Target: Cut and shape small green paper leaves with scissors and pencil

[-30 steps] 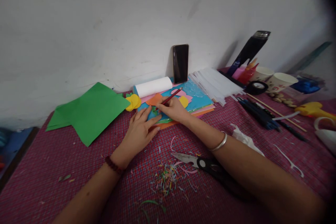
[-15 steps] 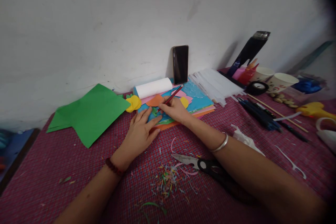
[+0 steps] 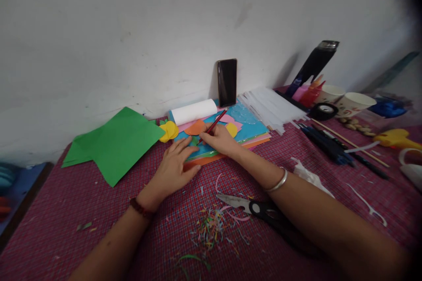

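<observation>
In my right hand (image 3: 219, 139) is a dark red pencil (image 3: 216, 121), slanting up and to the right, its lower end near a small green paper piece (image 3: 194, 141). My left hand (image 3: 174, 164) lies flat with fingers spread at the left edge of the blue sheet (image 3: 252, 131), fingertips touching or close to the green piece. An orange paper cutout (image 3: 195, 127) sits just behind my right hand. Pink cutouts (image 3: 227, 118) and a yellow circle (image 3: 231, 130) lie to its right. Yellow circles (image 3: 169, 131) are piled to the left.
Large green paper (image 3: 121, 147) lies left. A white roll (image 3: 194, 112) and an upright phone (image 3: 227, 82) stand behind. Scissors (image 3: 235, 202) and paper shreds (image 3: 211, 228) lie in front. White strips (image 3: 273, 106), pens (image 3: 325, 145), paper cups (image 3: 354, 104) and a yellow glue gun (image 3: 397, 139) are right.
My left hand's fingers have drawn back slightly from the pencil's lower end. My right hand still holds the pencil over almost the same spot. The view has shifted a little.
</observation>
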A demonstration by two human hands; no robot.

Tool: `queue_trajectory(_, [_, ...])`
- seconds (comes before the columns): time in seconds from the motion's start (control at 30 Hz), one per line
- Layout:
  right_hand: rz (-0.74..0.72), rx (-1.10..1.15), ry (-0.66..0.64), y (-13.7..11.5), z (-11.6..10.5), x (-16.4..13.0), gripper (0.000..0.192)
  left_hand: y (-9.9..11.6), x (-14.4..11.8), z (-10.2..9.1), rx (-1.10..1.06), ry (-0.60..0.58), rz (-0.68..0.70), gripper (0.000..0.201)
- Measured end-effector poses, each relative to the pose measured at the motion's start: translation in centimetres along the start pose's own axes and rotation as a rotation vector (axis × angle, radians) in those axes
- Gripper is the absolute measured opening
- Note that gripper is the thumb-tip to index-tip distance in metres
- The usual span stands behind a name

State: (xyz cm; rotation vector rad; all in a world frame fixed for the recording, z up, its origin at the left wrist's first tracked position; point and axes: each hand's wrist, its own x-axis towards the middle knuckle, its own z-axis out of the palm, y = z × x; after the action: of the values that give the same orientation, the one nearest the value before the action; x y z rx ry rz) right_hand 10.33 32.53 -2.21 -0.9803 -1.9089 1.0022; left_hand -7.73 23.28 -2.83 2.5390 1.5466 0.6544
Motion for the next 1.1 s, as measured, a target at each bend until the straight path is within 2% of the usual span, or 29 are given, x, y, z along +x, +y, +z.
queue_trajectory(0.37, [0.007,0.010,-0.001,0.0,0.2,0.0,0.013,0.7,0.1,-0.1,0.033,-0.018,-0.028,0.041])
queue_trajectory(0.5, [0.006,0.100,-0.050,0.0,0.3,0.0,0.015,0.6,0.1,0.2,-0.002,0.002,-0.034,0.041])
queue_trajectory(0.57, [-0.020,0.184,-0.025,-0.1,0.1,0.0,0.017,0.6,0.1,0.3,-0.039,0.019,-0.035,0.040])
queue_trajectory(0.63, [-0.039,0.267,0.056,-0.2,-0.2,0.1,0.019,0.6,0.1,0.2,-0.143,0.082,-0.050,0.037])
queue_trajectory(0.7, [-0.044,0.334,0.139,-0.2,-0.4,0.2,0.021,0.5,0.2,-0.3,-0.296,0.204,-0.098,0.034])
queue_trajectory(0.8, [-0.043,0.389,0.166,-0.1,-0.5,0.3,0.021,0.2,1.0,-1.8,-0.399,0.336,-0.201,0.023])
queue_trajectory(0.9, [-0.042,0.396,0.145,0.1,-0.5,0.5,0.021,-0.5,2.9,-3.4,-0.270,0.252,-0.186,0.013])
queue_trajectory(1.0, [-0.045,0.399,0.141,0.3,-0.5,0.5,0.020,-1.0,5.3,-4.0,-0.102,0.051,-0.020,0.022])
queue_trajectory(1.1, [-0.021,0.408,0.143,0.4,-0.6,0.5,0.020,-1.2,7.1,-3.5,-0.006,-0.138,0.163,0.031])
